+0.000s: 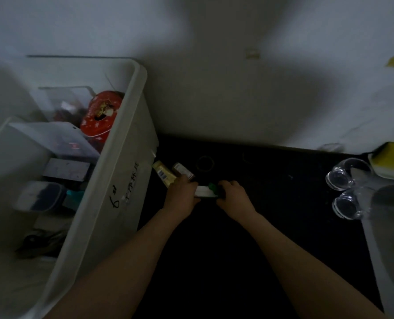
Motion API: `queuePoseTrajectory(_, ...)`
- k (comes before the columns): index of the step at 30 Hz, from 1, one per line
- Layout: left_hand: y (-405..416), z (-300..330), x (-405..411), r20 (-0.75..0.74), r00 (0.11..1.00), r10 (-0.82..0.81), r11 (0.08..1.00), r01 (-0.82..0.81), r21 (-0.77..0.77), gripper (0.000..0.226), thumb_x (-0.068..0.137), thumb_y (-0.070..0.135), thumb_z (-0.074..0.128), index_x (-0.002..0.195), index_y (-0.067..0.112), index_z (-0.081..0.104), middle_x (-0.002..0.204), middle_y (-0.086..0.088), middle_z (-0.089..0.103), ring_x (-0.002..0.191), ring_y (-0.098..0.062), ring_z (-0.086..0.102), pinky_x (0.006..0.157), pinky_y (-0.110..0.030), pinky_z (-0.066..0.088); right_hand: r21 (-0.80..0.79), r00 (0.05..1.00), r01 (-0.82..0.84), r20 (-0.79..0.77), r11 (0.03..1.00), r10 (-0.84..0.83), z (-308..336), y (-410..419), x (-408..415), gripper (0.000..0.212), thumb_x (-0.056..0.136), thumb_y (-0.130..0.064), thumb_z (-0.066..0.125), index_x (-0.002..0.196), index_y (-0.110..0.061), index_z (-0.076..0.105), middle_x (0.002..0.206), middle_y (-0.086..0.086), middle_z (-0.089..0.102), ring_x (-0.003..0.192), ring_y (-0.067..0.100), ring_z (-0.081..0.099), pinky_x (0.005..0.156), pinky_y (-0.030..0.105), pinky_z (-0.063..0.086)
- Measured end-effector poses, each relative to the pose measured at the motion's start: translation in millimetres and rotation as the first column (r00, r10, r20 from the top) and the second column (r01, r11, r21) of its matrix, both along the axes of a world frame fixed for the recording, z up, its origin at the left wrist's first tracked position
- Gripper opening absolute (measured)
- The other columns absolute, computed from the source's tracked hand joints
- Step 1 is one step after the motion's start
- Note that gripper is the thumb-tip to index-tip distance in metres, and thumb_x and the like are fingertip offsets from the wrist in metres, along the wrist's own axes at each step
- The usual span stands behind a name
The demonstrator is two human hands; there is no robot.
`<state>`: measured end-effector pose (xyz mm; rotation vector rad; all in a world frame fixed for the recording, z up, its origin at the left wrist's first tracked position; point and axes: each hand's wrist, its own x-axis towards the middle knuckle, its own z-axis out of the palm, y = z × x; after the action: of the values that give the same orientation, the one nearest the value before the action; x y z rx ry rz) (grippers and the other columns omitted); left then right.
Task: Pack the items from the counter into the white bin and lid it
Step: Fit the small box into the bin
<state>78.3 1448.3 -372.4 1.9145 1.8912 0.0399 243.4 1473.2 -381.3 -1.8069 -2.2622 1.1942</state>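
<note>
Your two bare forearms reach in from the bottom edge and meet over a black counter (272,203) that runs back to a plain white wall (214,77). Your left hand (182,196) curls round two small bottles, one cream-coloured (162,174) and one brown (182,170), both lying slanted just beside the bin. Your right hand (234,194) grips the dark end of a small white object with a green part (206,191), which sits between your two hands; I cannot tell what it is in this dim light.

To your left stands the white plastic bin (122,180), smooth-walled and open-topped, with black handwriting on its side. Inside it you have a red round tin (99,118), clear plastic boxes (60,139) and darker items too murky to name.

On your right, two clear drinking glasses (346,173) lie near each other on the counter. Behind them, one yellow sponge (391,155) rests on a white tray, and a pale sink edge (384,226) curves in at the right border.
</note>
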Motion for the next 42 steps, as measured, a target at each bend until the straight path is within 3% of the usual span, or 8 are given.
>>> queuePoseTrajectory(5,-3.5,28.0,-0.3,0.083,0.996,-0.025,0.999,0.023,0.031,0.036,0.086,0.022,0.065,0.118,0.007,0.059,0.116,-0.012,0.047,0.104,-0.025,0.049,0.083,-0.026,0.041,0.061,0.997,0.073,-0.030,0.995,-0.071,22.6,-6.7,5.8,0.035,0.095,-0.012,0.042,0.129,-0.007,0.048,0.122,0.019,0.054,0.109,0.031,0.052,0.093,0.040,0.046)
queuePoseTrajectory(8,-6.7,52.7,-1.7,0.273,0.962,0.009,1.000,-0.010,0.001,0.020,0.083,0.019,0.068,0.097,0.005,0.063,0.094,-0.007,0.048,0.088,-0.021,0.049,0.069,-0.024,0.038,0.188,0.987,0.151,-0.075,0.971,-0.139,39.3,-14.1,5.7,0.035,0.095,-0.011,0.042,0.129,-0.007,0.051,0.120,0.017,0.058,0.108,0.032,0.053,0.094,0.040,0.045)
queuePoseTrajectory(16,-8.5,149.7,-8.8,0.748,0.624,0.225,0.937,-0.348,0.009,0.038,0.089,0.025,0.062,0.062,0.015,0.037,0.059,-0.003,0.026,0.050,-0.010,0.034,0.050,-0.019,0.036,0.227,0.780,0.488,-0.546,0.843,-0.304,126.0,-33.9,-39.7,0.030,0.091,-0.004,0.042,0.113,-0.005,0.063,0.103,0.010,0.065,0.087,0.016,0.055,0.065,0.017,0.035)
queuePoseTrajectory(24,-22.7,229.7,-114.8,0.865,0.475,0.160,0.784,-0.594,0.181,0.004,0.093,0.008,0.053,0.094,0.008,0.057,0.076,-0.004,0.058,0.064,-0.007,0.055,0.051,-0.012,0.048,0.300,0.728,0.421,-0.675,0.856,-0.122,221.5,-44.3,-142.5,0.019,0.092,-0.011,0.044,0.083,-0.017,0.059,0.071,-0.002,0.059,0.057,0.006,0.051,0.047,0.012,0.039)
queuePoseTrajectory(28,-40.0,234.3,-199.2,0.909,0.341,0.241,0.741,-0.669,0.055,0.024,0.093,0.002,0.050,0.116,0.005,0.056,0.092,-0.010,0.058,0.077,-0.017,0.059,0.069,-0.026,0.051,0.307,0.798,0.261,-0.602,0.915,-0.025,229.1,-55.9,-215.0,0.019,0.089,-0.011,0.051,0.104,-0.007,0.062,0.089,0.002,0.065,0.078,0.015,0.060,0.068,0.018,0.048)
queuePoseTrajectory(36,-63.2,198.0,-334.0,0.633,0.640,0.435,0.871,-0.478,-0.116,0.019,0.091,0.003,0.050,0.106,0.011,0.058,0.097,-0.006,0.060,0.086,-0.015,0.060,0.072,-0.025,0.053,0.172,0.903,0.039,-0.428,0.984,0.039,191.1,-62.8,-329.0,0.029,0.085,-0.015,0.065,0.113,-0.005,0.062,0.108,0.011,0.066,0.102,0.022,0.061,0.079,0.025,0.046)
queuePoseTrajectory(39,-61.5,178.1,-360.6,0.303,0.864,0.403,0.913,-0.355,-0.201,0.020,0.089,0.017,0.058,0.109,0.013,0.058,0.100,-0.004,0.060,0.083,-0.013,0.059,0.063,-0.021,0.047,0.097,0.956,-0.048,-0.284,0.994,0.074,172.4,-55.2,-353.1,0.026,0.084,-0.012,0.065,0.107,-0.001,0.063,0.107,0.016,0.066,0.103,0.027,0.061,0.086,0.034,0.050)
queuePoseTrajectory(42,-60.5,159.3,-366.6,0.052,0.961,0.270,0.914,-0.239,-0.327,0.048,0.085,0.027,0.066,0.128,0.013,0.050,0.120,-0.007,0.057,0.101,-0.018,0.059,0.082,-0.028,0.051,0.022,0.979,-0.046,-0.198,0.999,0.049,154.5,-52.8,-373.6,0.018,0.084,-0.010,0.063,0.101,-0.002,0.065,0.099,0.015,0.065,0.095,0.027,0.061,0.086,0.035,0.050)
